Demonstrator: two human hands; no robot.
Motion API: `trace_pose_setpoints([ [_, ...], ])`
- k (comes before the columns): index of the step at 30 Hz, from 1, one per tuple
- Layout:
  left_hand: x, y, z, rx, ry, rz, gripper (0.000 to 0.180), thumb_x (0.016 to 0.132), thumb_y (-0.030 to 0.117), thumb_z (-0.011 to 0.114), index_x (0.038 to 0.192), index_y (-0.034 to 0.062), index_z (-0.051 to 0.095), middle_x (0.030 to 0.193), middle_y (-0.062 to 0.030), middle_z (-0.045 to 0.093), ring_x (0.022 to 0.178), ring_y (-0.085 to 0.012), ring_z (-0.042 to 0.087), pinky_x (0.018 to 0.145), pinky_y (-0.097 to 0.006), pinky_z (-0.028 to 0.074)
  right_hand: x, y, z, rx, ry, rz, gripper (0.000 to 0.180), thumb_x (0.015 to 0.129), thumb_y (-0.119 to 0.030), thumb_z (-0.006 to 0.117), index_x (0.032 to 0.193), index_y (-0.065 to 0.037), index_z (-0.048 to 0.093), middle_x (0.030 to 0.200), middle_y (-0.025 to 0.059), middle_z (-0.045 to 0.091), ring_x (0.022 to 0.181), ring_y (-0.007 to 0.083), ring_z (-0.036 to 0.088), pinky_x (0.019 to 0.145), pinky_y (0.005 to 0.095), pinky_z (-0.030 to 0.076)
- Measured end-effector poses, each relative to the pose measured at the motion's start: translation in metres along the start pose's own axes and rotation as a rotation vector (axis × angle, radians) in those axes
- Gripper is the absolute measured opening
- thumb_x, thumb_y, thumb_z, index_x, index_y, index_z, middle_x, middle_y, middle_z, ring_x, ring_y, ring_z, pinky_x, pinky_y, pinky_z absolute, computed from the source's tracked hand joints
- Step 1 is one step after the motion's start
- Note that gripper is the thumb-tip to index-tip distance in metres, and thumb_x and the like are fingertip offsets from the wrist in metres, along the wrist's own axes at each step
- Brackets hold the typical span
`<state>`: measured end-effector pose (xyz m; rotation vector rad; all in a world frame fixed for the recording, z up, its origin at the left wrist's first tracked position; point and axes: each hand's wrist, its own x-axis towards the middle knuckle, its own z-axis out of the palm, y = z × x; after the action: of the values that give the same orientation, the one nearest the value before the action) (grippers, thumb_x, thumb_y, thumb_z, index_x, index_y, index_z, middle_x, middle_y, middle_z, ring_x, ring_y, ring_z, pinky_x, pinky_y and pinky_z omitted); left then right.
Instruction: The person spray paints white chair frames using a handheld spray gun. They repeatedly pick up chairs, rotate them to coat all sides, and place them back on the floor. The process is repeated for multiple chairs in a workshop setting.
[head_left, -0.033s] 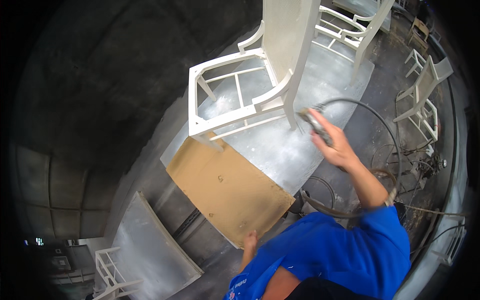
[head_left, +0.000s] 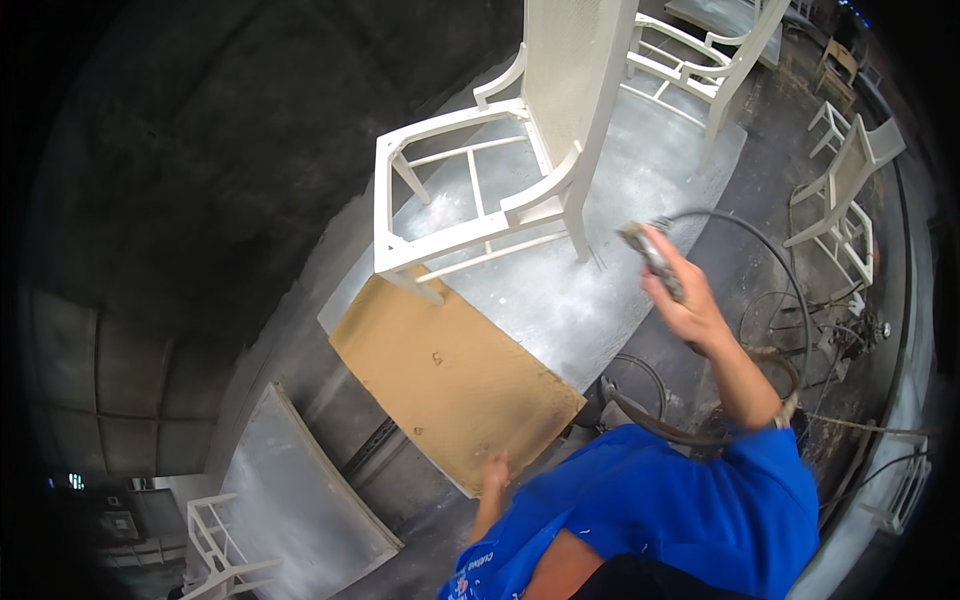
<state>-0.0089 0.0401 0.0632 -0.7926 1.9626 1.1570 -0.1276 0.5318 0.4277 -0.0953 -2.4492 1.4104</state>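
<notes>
Two more white chair frames (head_left: pixel 845 205) stand at right, and a grey panel (head_left: pixel 300 490) leans at lower left.

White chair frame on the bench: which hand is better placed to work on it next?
Right. The right hand holds the hose-fed tool beside the white chair frame; the left hand rests on the tan board.

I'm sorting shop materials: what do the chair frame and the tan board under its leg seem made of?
The chair frame looks like wood under matte white primer or paint: square rails and joints, even chalky coat. The tan board looks like bare fibreboard or plywood: flat, uniform brown, dull, slightly speckled. Neither is certain from this view.
</notes>
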Motion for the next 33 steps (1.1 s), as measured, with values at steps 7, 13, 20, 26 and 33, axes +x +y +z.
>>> trace_pose_setpoints([
  [7, -0.036, 0.373, 0.071, 0.183, 0.154, 1.099, 0.050, 0.093, 0.031, 0.074, 0.132, 0.0018, 0.061, 0.110, -0.0170, 0.071, 0.102, -0.0302, 0.069, 0.090, -0.041, 0.054, -0.079, 0.076, -0.122, -0.246, 0.245, 0.360, 0.077, 0.092, -0.020, 0.072, 0.160, -0.011, 0.038, 0.142, 0.0220, 0.059, 0.127, 0.0333, 0.061, 0.106, 0.0436, 0.047],
  [13, -0.196, 0.628, 0.163, 0.010, 0.424, 1.649, 0.079, 0.082, 0.024, 0.083, 0.148, -0.0013, 0.048, 0.134, -0.0205, 0.058, 0.124, -0.0335, 0.058, 0.107, -0.044, 0.045, -0.076, 0.142, -0.175, -0.266, -0.043, 0.489, 0.093, 0.084, -0.028, 0.081, 0.161, -0.006, 0.034, 0.150, 0.0286, 0.049, 0.139, 0.0405, 0.050, 0.115, 0.0463, 0.041],
  [20, -0.181, 0.721, 0.262, -0.111, 0.967, 1.391, 0.056, 0.082, 0.030, 0.085, 0.121, 0.0002, 0.056, 0.110, -0.0166, 0.055, 0.099, -0.0357, 0.063, 0.083, -0.048, 0.051, 0.000, 0.188, -0.197, -0.013, -0.153, 0.484, 0.074, 0.085, -0.034, 0.082, 0.148, -0.005, 0.055, 0.128, 0.0222, 0.067, 0.120, 0.0364, 0.065, 0.096, 0.0434, 0.054],
  [26, -0.175, 0.739, 0.217, -0.096, 0.993, 1.640, 0.034, 0.085, 0.021, 0.084, 0.104, -0.0023, 0.067, 0.095, -0.0128, 0.068, 0.085, -0.0257, 0.067, 0.077, -0.039, 0.054, 0.060, 0.220, -0.180, 0.044, -0.252, 0.292, 0.072, 0.086, -0.035, 0.082, 0.146, -0.007, 0.056, 0.128, 0.0217, 0.068, 0.117, 0.0367, 0.065, 0.097, 0.0441, 0.053],
  [33, -0.260, 0.767, 0.067, -0.215, 0.640, 1.683, 0.023, 0.091, 0.006, 0.077, 0.109, -0.0061, 0.070, 0.100, -0.0093, 0.073, 0.087, -0.0162, 0.069, 0.080, -0.030, 0.055, 0.090, 0.267, -0.157, -0.083, -0.379, 0.363, 0.086, 0.085, -0.040, 0.083, 0.154, -0.006, 0.045, 0.147, 0.0284, 0.052, 0.138, 0.0421, 0.051, 0.112, 0.0476, 0.045],
])
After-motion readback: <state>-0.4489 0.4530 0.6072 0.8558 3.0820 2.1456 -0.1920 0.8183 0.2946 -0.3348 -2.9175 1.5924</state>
